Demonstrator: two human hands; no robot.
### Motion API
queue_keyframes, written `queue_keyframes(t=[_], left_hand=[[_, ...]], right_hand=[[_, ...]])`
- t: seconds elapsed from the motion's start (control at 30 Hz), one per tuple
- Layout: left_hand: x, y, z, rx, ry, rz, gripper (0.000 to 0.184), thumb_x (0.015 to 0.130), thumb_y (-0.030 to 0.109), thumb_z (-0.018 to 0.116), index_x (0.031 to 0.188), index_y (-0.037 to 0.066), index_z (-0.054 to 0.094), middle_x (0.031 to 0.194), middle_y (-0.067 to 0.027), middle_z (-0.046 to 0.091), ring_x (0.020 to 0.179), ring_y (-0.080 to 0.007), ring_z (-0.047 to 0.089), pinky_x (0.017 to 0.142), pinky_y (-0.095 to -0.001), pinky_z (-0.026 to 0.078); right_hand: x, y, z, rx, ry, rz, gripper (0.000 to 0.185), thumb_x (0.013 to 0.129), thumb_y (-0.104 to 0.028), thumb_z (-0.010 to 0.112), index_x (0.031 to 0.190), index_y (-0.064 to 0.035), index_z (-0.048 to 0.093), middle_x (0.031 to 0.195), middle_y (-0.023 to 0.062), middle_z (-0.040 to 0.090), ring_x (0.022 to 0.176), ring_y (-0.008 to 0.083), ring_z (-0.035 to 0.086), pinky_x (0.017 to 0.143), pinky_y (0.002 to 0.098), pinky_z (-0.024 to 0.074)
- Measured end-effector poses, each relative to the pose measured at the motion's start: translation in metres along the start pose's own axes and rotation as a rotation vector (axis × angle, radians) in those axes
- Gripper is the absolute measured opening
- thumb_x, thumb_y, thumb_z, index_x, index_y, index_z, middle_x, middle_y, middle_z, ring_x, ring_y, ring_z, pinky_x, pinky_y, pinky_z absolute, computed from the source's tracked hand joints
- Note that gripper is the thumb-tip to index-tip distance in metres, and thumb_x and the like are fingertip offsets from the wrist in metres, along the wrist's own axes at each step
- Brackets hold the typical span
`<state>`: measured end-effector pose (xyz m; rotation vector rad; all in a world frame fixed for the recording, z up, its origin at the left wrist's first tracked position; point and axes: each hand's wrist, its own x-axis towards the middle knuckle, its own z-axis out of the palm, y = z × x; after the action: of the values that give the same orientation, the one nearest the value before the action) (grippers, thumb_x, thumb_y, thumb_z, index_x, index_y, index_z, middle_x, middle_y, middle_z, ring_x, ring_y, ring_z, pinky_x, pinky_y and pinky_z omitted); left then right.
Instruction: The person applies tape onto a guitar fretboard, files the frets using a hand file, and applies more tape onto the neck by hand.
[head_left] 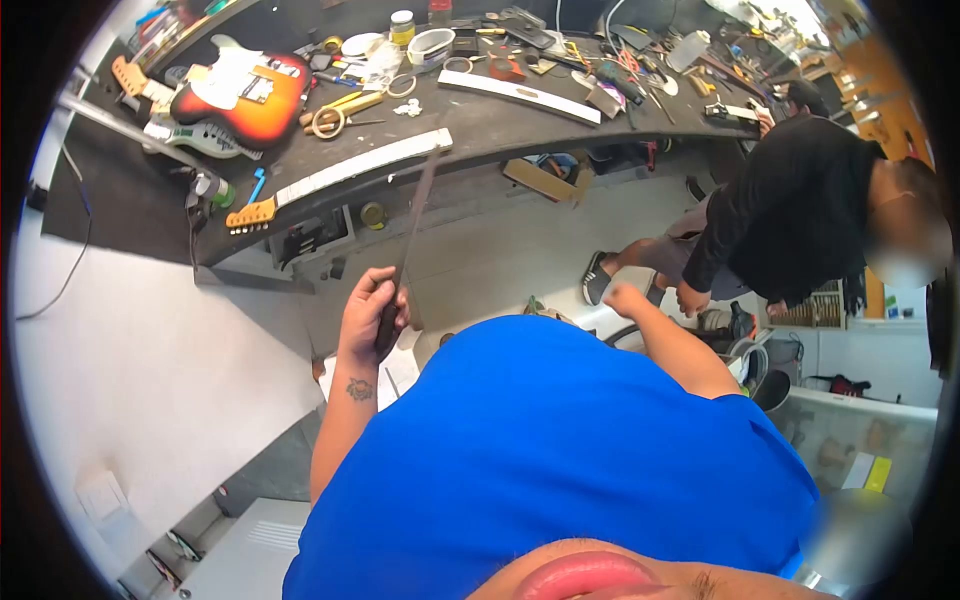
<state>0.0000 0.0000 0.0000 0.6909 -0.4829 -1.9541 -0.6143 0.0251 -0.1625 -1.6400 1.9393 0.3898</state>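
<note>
My left hand (375,315) is wrapped round the dark handle of a long, thin, file-like tool (415,215). The tool points up and away, and its far tip overlaps the right end of a guitar neck. That neck (365,165) lies along the front edge of the dark workbench (390,125), with its wooden headstock (252,215) at the left. My right hand (622,300) is held out to the right of my blue shirt, away from the bench. Its fingers are too indistinct to make out.
A sunburst guitar body (245,95) rests at the bench's left. A long white-faced bar (520,95), tape rolls, jars and tools lie farther back. Below the bench is an open cardboard box (545,180). A person in black (790,205) leans over at the right.
</note>
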Motion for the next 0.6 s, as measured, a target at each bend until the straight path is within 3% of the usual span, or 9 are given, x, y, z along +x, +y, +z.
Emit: queue_keyframes(t=[0.03,0.07,0.1,0.13,0.17,0.37,0.5,0.57,0.6], left_hand=[[0.002,0.013,0.011,-0.037,-0.016,0.048,0.037,0.108,0.011,0.068,0.145,0.014,0.06,0.102,-0.0125,0.071,0.075,-0.021,0.067,0.067,-0.0334,0.057],[0.006,0.023,0.02,-0.073,-0.029,0.108,0.037,0.108,0.009,0.068,0.144,0.012,0.06,0.101,-0.0124,0.071,0.073,-0.0194,0.067,0.065,-0.0304,0.056],[0.032,0.0,0.035,-0.076,0.021,0.105,0.036,0.107,0.009,0.068,0.142,0.011,0.06,0.099,-0.0119,0.071,0.071,-0.0189,0.067,0.063,-0.0299,0.055],[0.044,0.005,0.042,-0.028,0.088,0.102,0.036,0.106,0.008,0.068,0.141,0.009,0.06,0.097,-0.0113,0.071,0.069,-0.0183,0.066,0.06,-0.0295,0.054],[0.056,0.01,0.047,0.023,0.156,0.096,0.036,0.106,0.007,0.068,0.14,0.007,0.059,0.094,-0.0108,0.071,0.066,-0.0177,0.066,0.058,-0.029,0.053],[0.145,-0.054,0.068,0.57,0.476,-0.186,0.036,0.1,0.005,0.069,0.133,-0.004,0.059,0.09,-0.0088,0.07,0.066,-0.0149,0.064,0.056,-0.0303,0.049],[0.203,-0.092,0.098,0.552,0.512,-0.073,0.033,0.099,0.006,0.069,0.13,-0.003,0.063,0.09,-0.0102,0.069,0.063,-0.0148,0.063,0.051,-0.0317,0.048],[0.244,-0.099,0.118,0.605,0.57,-0.062,0.032,0.099,0.006,0.068,0.129,-0.002,0.063,0.089,-0.0105,0.069,0.063,-0.0158,0.062,0.049,-0.0328,0.046],[0.269,-0.103,0.123,0.626,0.604,-0.063,0.031,0.099,0.007,0.067,0.128,-0.002,0.063,0.088,-0.0106,0.068,0.062,-0.0163,0.062,0.048,-0.0334,0.046]], right_hand=[[-0.008,0.036,0.043,-0.119,-0.096,0.097,0.055,0.098,-0.053,0.07,0.105,-0.0002,0.081,0.115,0.0263,0.078,0.111,0.0414,0.075,0.098,0.0524,0.0578],[-0.029,0.047,0.061,-0.067,-0.334,0.226,0.052,0.096,-0.051,0.07,0.111,-0.003,0.082,0.119,0.0265,0.079,0.116,0.0408,0.075,0.102,0.0514,0.057],[-0.068,0.075,0.028,0.034,-0.395,0.287,0.052,0.097,-0.055,0.07,0.109,-0.0062,0.084,0.104,0.0215,0.082,0.101,0.0332,0.079,0.094,0.0487,0.0605],[-0.058,0.125,0.088,-0.213,-0.499,0.177,0.046,0.097,-0.05,0.071,0.106,-0.0074,0.085,0.092,0.0153,0.082,0.084,0.0269,0.08,0.081,0.0452,0.0629],[-0.069,0.125,0.093,-0.137,-0.524,0.183,0.045,0.097,-0.049,0.071,0.106,-0.007,0.084,0.092,0.0153,0.082,0.083,0.0268,0.08,0.081,0.0451,0.0628],[-0.061,0.108,0.044,0.226,-0.372,0.14,0.038,0.096,-0.04,0.072,0.103,-0.0045,0.082,0.091,0.0157,0.082,0.081,0.0265,0.079,0.076,0.0448,0.0622],[-0.015,0.11,-0.009,0.342,-0.252,0.0,0.033,0.096,-0.034,0.073,0.102,-0.0029,0.081,0.09,0.016,0.081,0.079,0.0263,0.078,0.073,0.0445,0.0618],[0.025,0.109,-0.036,0.346,-0.203,-0.005,0.03,0.095,-0.031,0.074,0.101,-0.0021,0.08,0.09,0.0162,0.081,0.078,0.0261,0.078,0.072,0.0444,0.0616],[0.049,0.114,-0.043,0.309,-0.202,0.105,0.028,0.095,-0.027,0.075,0.104,-0.0012,0.078,0.091,0.017,0.08,0.079,0.0262,0.078,0.071,0.0442,0.0608]])
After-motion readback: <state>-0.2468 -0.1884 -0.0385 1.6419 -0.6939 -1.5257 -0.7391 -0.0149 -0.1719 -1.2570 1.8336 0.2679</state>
